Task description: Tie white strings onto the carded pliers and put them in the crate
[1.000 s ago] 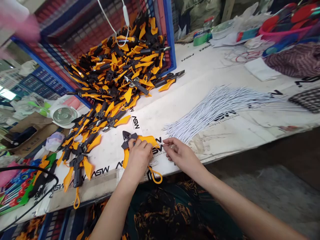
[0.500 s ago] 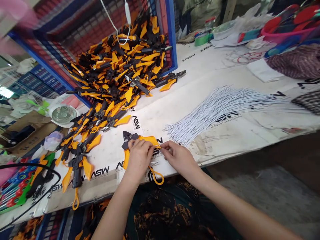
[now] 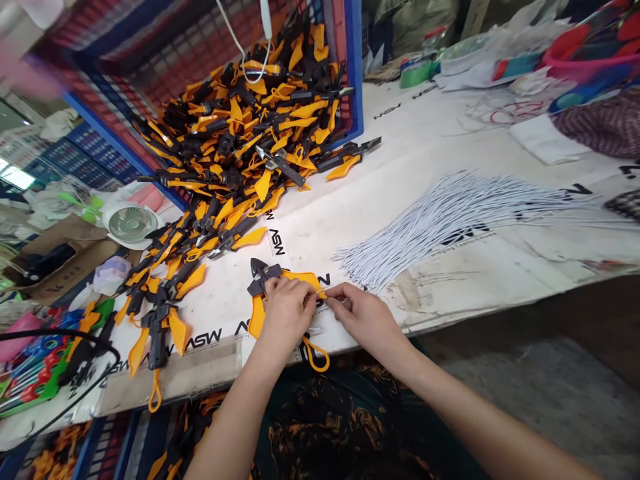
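Note:
My left hand (image 3: 286, 312) lies closed over a pair of black and orange pliers (image 3: 264, 280) at the near edge of the white table (image 3: 400, 167). An orange loop (image 3: 317, 355) of the pliers hangs out below the hand. My right hand (image 3: 365, 316) pinches at the tip of the upper orange handle, fingertips meeting those of the left hand. What it pinches looks like a thin white tie, too small to be sure. A fanned bundle of white ties (image 3: 450, 213) lies just right of the hands.
A big heap of the same pliers (image 3: 240, 140) spills from a tipped blue and red crate (image 3: 150, 73) onto the table. More pliers (image 3: 160, 313) lie at the left. A small white fan (image 3: 131, 224), boxes and clutter sit beyond the left edge; bags and cloth at the far right.
My right hand has moved left from the white ties to the pliers' handle tip, where it meets my left hand. The left hand has stayed on the pliers.

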### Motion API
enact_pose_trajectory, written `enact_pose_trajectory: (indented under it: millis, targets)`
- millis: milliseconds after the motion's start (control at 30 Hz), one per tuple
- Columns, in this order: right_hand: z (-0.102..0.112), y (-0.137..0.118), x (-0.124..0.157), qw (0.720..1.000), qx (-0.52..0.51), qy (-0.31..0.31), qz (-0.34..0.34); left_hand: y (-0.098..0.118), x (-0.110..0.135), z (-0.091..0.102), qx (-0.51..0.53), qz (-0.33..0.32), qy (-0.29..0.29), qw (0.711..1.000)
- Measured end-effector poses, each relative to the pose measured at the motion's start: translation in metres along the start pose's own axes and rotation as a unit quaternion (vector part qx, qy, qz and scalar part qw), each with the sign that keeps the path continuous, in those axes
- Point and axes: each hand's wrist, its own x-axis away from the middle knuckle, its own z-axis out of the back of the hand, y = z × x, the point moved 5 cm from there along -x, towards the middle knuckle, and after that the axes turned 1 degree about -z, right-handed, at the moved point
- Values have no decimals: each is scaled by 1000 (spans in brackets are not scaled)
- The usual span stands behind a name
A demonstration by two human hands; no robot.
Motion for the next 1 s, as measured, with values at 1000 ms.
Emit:
enact_pose_trajectory:
  millis: [1000]
  targets:
    - [0, 3, -9, 997, -49, -47, -46, -3, 1, -4, 30, 17, -8, 999]
